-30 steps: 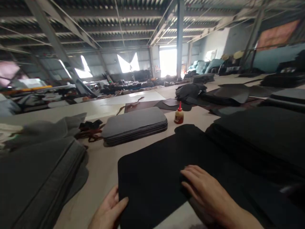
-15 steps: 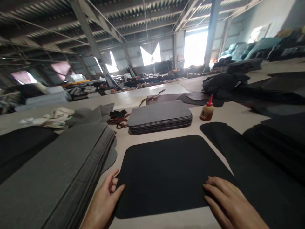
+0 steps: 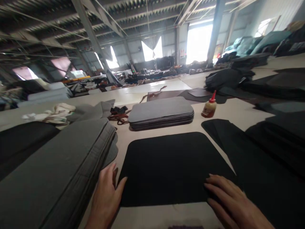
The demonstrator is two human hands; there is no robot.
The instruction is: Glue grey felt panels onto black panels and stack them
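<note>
A black panel of sheet material (image 3: pixel 166 168) with rounded far corners lies flat on the pale table in front of me. At its left edge is my left hand (image 3: pixel 106 192), with the thumb tip on the panel and the fingers apart from it, outside the edge. My right hand (image 3: pixel 232 197) rests with stretched fingers on the panel's right part, near the front corner. Neither hand grips anything. Beyond the panel sits a neat stack of grey rounded pieces (image 3: pixel 162 109).
A thick grey stack (image 3: pixel 57 162) fills the left side. Black pieces (image 3: pixel 257 165) spread along the right. A glue bottle with a red nozzle (image 3: pixel 209 106) stands upright behind the panel. Brown straps (image 3: pixel 119 118) and white cloth (image 3: pixel 54 113) lie further back on the left.
My left hand's fingers have straightened, and the thumb stays at the panel's left edge. My right hand has barely moved. The view has tipped slightly, and the panel's near edge appears higher.
</note>
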